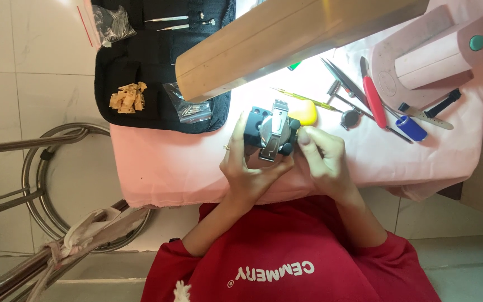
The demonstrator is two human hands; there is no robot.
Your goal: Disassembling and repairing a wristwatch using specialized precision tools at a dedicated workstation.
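Watch holder [268, 130] gripped between both hands [252, 165]

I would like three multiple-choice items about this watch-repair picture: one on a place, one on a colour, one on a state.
1. Where does the black tool case lie?
A. on the pink cloth's left end
B. on the floor
C. on the person's lap

2. Colour of the person's shirt?
A. blue
B. red
C. white

3. The black watch holder is
A. lying untouched
B. held by both hands
C. inside the case

Answers: 1 A, it overlaps the cloth; 2 B, plainly red; 3 B, left hand and right hand grip it.
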